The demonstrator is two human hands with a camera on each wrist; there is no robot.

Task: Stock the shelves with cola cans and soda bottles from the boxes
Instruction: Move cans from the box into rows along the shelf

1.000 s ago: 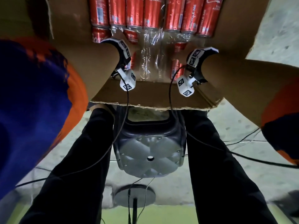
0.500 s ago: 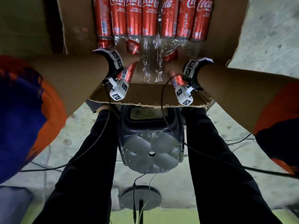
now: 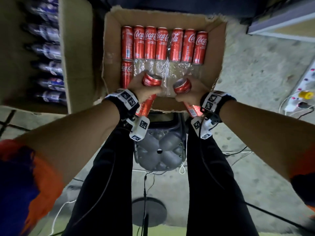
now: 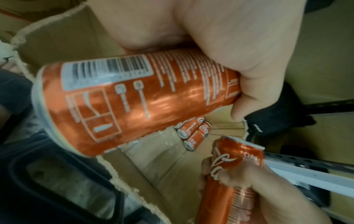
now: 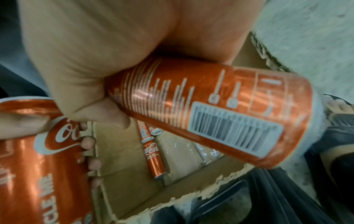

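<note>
An open cardboard box (image 3: 110,48) holds a row of red cola cans (image 3: 162,44) lying on their sides at its far end, with torn clear plastic wrap (image 3: 163,68) in front of them. My left hand (image 3: 144,89) grips one red cola can (image 3: 150,82) (image 4: 134,100) above the box's near edge. My right hand (image 3: 190,94) grips another red cola can (image 3: 183,85) (image 5: 210,112) beside it. Both cans are tilted, tops pointing away from me. One more can (image 3: 127,74) lies at the box's left wall.
A second cardboard box (image 3: 75,53) at the left holds dark soda bottles (image 3: 49,48). A grey stool (image 3: 158,150) stands between my legs under the box's near edge. Cables and a power strip (image 3: 300,92) lie on the concrete floor at the right. A shelf edge (image 3: 281,21) shows top right.
Both hands have lifted their cans up out of the box toward me. My head has tipped up, bringing the whole box and the bottle box into view.
</note>
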